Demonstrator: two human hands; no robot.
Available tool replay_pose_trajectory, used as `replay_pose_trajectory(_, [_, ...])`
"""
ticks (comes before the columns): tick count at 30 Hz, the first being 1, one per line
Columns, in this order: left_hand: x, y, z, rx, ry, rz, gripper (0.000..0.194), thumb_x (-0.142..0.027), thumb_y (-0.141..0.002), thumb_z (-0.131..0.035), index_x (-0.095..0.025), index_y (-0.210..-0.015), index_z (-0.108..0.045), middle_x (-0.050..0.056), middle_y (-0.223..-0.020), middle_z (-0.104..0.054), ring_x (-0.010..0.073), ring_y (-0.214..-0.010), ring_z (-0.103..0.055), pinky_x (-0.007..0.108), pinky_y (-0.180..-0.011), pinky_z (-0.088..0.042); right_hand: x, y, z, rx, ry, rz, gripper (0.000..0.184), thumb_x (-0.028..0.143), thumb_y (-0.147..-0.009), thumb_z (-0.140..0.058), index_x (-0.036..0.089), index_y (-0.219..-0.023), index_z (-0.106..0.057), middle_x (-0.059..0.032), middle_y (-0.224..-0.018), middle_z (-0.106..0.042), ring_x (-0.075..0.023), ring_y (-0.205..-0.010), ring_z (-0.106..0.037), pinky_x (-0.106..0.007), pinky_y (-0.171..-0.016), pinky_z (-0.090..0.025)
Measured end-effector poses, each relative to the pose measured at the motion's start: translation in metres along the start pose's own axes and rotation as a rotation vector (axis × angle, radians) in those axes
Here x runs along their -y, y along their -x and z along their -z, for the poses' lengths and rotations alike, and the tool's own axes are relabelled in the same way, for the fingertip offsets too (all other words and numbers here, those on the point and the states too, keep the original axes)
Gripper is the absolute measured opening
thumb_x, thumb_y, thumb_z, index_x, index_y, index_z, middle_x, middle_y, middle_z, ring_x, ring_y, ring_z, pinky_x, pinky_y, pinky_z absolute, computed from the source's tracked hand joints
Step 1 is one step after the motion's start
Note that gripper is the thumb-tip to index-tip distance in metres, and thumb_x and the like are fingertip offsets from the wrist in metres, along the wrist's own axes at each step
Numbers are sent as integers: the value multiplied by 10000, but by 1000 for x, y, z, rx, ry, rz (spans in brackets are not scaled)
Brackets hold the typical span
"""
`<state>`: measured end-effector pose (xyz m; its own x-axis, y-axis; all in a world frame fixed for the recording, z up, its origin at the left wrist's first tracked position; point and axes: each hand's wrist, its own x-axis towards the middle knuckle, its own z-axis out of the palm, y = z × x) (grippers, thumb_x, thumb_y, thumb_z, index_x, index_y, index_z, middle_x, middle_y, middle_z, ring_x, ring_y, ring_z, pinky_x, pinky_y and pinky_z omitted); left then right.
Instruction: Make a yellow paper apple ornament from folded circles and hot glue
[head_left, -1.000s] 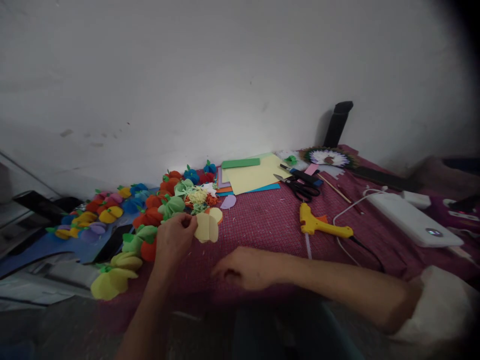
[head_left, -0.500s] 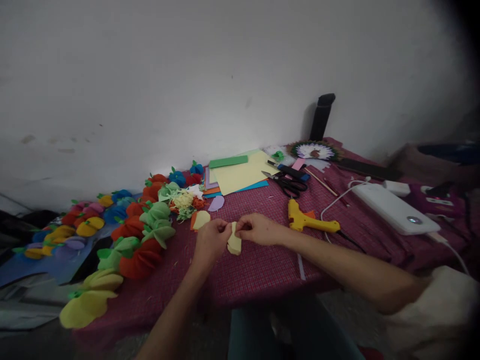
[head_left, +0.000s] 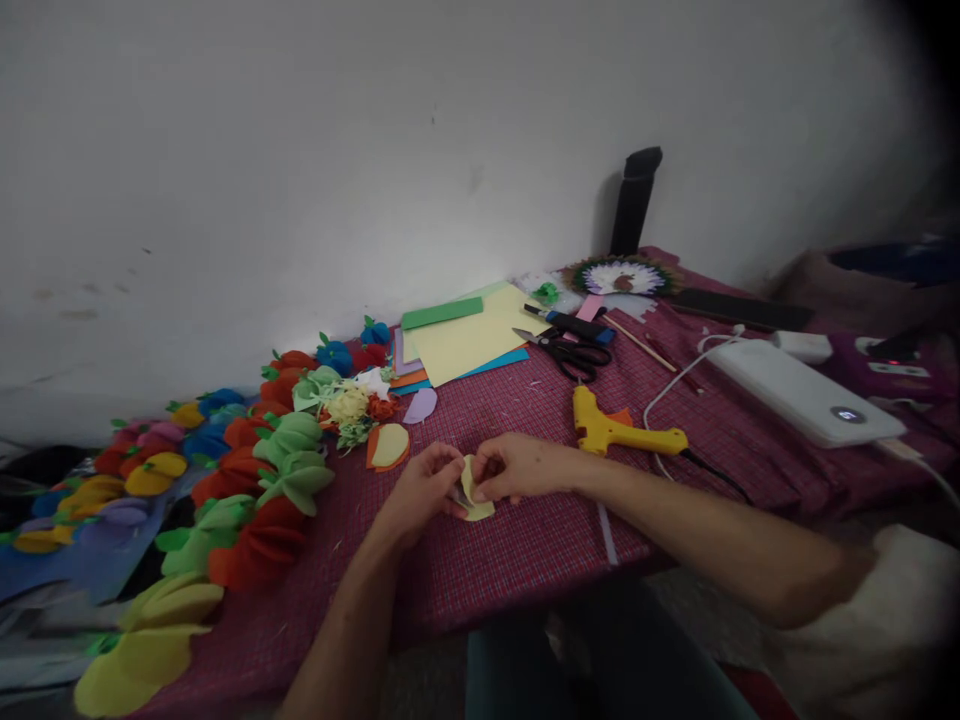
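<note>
Between my two hands is a small pale-yellow paper piece (head_left: 478, 509), curved and layered, held above the cloth-covered table. My left hand (head_left: 430, 490) pinches its left edge with thumb and fingers. On the other side my right hand (head_left: 511, 466) grips it with closed fingertips that hide part of it. Left of my hands lie a pale-yellow cutout on an orange one (head_left: 390, 446) and a lilac cutout (head_left: 420, 405). A yellow hot glue gun (head_left: 622, 432) rests to the right of my right hand.
Paper fruit shapes (head_left: 259, 540) in many colours crowd the left side. Coloured sheets (head_left: 472, 345), black scissors (head_left: 566, 352) and a utility knife (head_left: 574, 325) lie at the back. A white power bank (head_left: 814, 395) with cables sits right, near a round paper rosette (head_left: 622, 277).
The yellow paper piece has turned and its layers look more spread between my fingers. My hands stay close together around it. The whole view has shifted slightly.
</note>
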<state>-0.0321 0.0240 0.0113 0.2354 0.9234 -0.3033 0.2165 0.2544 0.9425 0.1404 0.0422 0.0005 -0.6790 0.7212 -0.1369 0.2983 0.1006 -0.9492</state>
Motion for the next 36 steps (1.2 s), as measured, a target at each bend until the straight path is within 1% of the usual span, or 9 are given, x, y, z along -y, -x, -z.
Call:
replay_pose_trajectory(4, [-4, 3, 1, 54, 28, 26, 203, -329, -716, -555, -184, -805, -445, -54, -549, -527, 92, -471, -543, 247, -473, -510, 5, 1, -3, -46, 118, -8, 251, 362, -680, -601, 134, -782, -587, -11, -647, -596, -74, -467, -513, -180, -406, -434])
replay_pose_trajectory(7, [-4, 4, 3, 48, 8, -2, 203, -327, -725, -547, -189, -827, -438, -64, -541, -517, 89, -479, -539, 251, -480, -515, 9, 0, -5, -75, 188, -18, 311, 412, -674, -598, 134, -814, -596, -18, -666, -612, -78, -466, -524, -172, -389, -417])
replay_pose_trajectory(9, [-2, 6, 5, 31, -7, -9, 210, -323, -728, -545, -195, -847, -429, -66, -552, -518, 90, -489, -544, 250, -478, -516, 11, -1, -7, -75, 201, -20, 318, 409, -670, -601, 127, -816, -599, -26, -679, -616, -80, -481, -531, -165, -387, -414])
replay_pose_trajectory(11, [-2, 8, 6, 28, -8, -9, 217, -317, -728, -546, -198, -862, -423, -63, -576, -528, 91, -502, -554, 249, -483, -518, 14, -2, -9, -55, 183, -21, 301, 387, -671, -603, 119, -809, -597, -29, -677, -609, -81, -489, -529, -164, -391, -420])
replay_pose_trajectory(14, [-4, 11, 8, 45, 7, -26, 227, -310, -722, -553, -197, -866, -418, -49, -625, -551, 98, -526, -573, 251, -492, -520, 17, -2, -11, -25, 94, -29, 284, 365, -679, -601, 120, -819, -580, -23, -680, -590, -81, -510, -528, -173, -414, -447])
replay_pose_trajectory(21, [0, 8, 10, 95, 21, -43, 243, -344, -737, -540, -199, -876, -404, -36, -649, -557, 118, -558, -590, 279, -505, -523, 13, 0, -12, -74, -71, -91, 247, 330, -722, -560, 133, -867, -523, -17, -698, -566, -86, -566, -541, -168, -426, -462])
replay_pose_trajectory(28, [2, 7, 10, 107, 0, -53, 225, -338, -757, -521, -204, -891, -399, -36, -661, -540, 119, -578, -586, 289, -507, -527, 8, -1, -12, -67, -104, -91, 141, 212, -714, -518, 137, -833, -528, -5, -669, -556, -89, -575, -548, -158, -419, -460])
replay_pose_trajectory(32, [1, 8, 9, 102, 17, -55, 226, -328, -749, -528, -200, -886, -401, -31, -673, -547, 117, -574, -586, 285, -509, -527, 7, -3, -12, -66, -92, -91, 154, 226, -721, -507, 134, -837, -546, -9, -660, -563, -85, -557, -546, -160, -425, -462])
replay_pose_trajectory(36, [1, 8, 9, 101, 17, -54, 231, -331, -747, -528, -201, -889, -401, -28, -669, -557, 126, -579, -596, 289, -509, -527, 6, -3, -11, -45, -80, -86, 194, 281, -707, -540, 143, -841, -560, -11, -689, -579, -91, -581, -555, -168, -438, -470])
